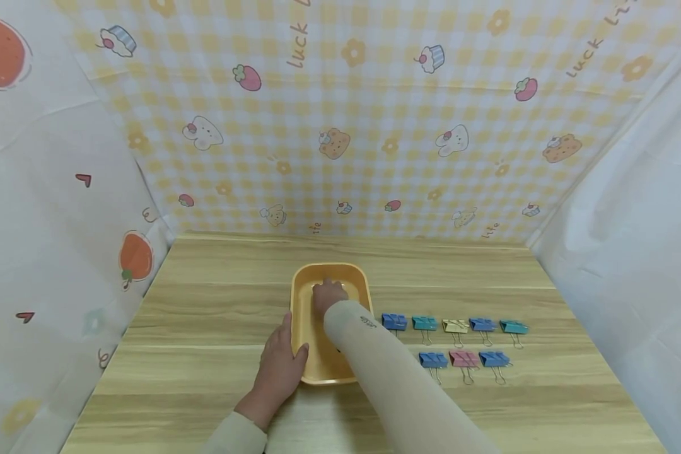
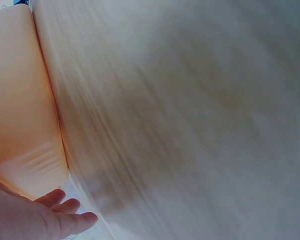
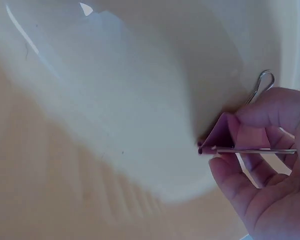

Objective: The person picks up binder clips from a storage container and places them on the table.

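A yellow-orange plastic tray [image 1: 318, 364] sits on the table. My right hand [image 1: 328, 297] reaches down inside it, near the far end. In the right wrist view, thumb and fingers of that right hand [image 3: 277, 200] pinch a pink binder clip [image 3: 222, 131] with silver wire handles, close over the tray floor [image 3: 115, 100]. Beside the tray's left side lies my left hand [image 1: 280, 366], thumb at the rim and fingers extended along the outside. The left wrist view shows the left hand's [image 2: 30, 217] straight fingers at the tray's outer wall [image 2: 20, 100].
To the right of the tray, binder clips lie in two rows: a back row with a blue clip [image 1: 394, 321] and a cream clip [image 1: 456, 326], a front row with a pink clip [image 1: 464, 359]. Patterned cloth [image 1: 352, 126] rises behind the wooden table [image 1: 221, 271].
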{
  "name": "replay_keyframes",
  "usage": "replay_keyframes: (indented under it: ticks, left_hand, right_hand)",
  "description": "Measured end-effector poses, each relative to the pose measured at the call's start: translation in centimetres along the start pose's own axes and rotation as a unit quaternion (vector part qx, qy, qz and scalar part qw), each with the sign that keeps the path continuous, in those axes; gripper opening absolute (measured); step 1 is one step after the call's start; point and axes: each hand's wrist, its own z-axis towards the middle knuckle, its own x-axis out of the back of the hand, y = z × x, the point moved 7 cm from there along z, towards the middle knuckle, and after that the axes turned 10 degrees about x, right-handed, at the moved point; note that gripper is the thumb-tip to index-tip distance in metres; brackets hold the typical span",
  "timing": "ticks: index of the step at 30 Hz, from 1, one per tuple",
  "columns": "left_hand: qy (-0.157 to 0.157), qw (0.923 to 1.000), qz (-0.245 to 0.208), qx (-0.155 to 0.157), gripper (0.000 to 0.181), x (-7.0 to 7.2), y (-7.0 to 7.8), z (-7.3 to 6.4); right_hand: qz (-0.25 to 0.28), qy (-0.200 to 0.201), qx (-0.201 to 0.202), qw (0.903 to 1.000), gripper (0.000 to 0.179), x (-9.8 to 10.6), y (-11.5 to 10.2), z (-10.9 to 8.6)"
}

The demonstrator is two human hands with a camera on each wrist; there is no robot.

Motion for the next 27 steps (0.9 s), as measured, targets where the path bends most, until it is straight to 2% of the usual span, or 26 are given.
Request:
replay_keyframes:
  ticks: [7,17,21,27]
  left_hand:
    - [0.002,1.0000,-0.002,0.000,0.070,-0.2,-0.2,0.1]
    - [0.009,1.0000,0.000,-0.002,0.070,-0.3,-0.5,0.5]
    - [0.009,1.0000,-0.003,-0.003,0.069,-0.1,-0.3,0.5]
    - [0.000,1.0000,-0.002,0.001,0.070,-0.3,-0.4,0.4]
  right_hand:
    - [0.023,-0.004,-0.010,0.9997,0.037,0.0,0.1,-0.6]
    - [0.004,0.008,0.012,0.9999,0.036,0.1,0.5,0.2]
    - [0.020,0.009,0.017,0.9996,0.035,0.1,0.8,0.6]
    - [0.042,-0.004,0.028,0.9987,0.031,0.5,0.7,-0.2]
